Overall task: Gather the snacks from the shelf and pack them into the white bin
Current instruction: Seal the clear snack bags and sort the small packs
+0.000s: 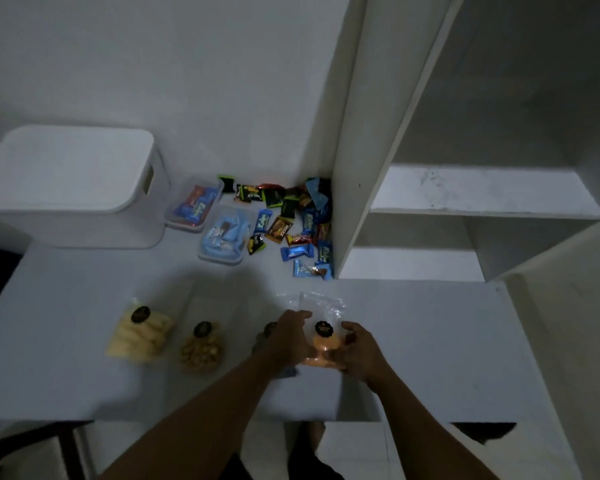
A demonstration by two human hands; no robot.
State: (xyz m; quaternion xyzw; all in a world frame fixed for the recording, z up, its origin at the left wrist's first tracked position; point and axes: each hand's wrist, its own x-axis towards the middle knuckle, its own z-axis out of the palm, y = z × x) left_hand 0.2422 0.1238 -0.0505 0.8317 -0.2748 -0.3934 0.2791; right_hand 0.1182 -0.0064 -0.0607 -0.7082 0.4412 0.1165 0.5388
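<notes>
Both our forearms reach out low over the bench [430, 341], and our two hands meet around one clear packet of orange snacks [321, 353] near the front edge. Our left hand [288, 341] cups its left side, fingers curled over the top corner; our right hand [359, 351] closes on its right side, thumb near the dark round label. So each grip is grasping that packet, wrapped around it but not clenched tight; it looks like a soft bag, and two hands keep it from sagging, we'd judge. Whether it is lifted or resting on the bench, we cannot tell.

Left of it lie more bagged snacks in a row: a pale yellow packet [141, 336], a packet of brown nuggets [201, 348], and another mostly hidden behind our left hand. Farther back, loose wrapped candies [298, 220] are heaped against the shelf unit's side panel [357, 168], beside two clear trays [208, 220] already holding bars.

And the white bin [73, 181]? It sits at the far left of the bench, well apart from our hands, and its top looks covered by a lid. We'd say the packing proper is barely begun, and that top likely needs opening first.
</notes>
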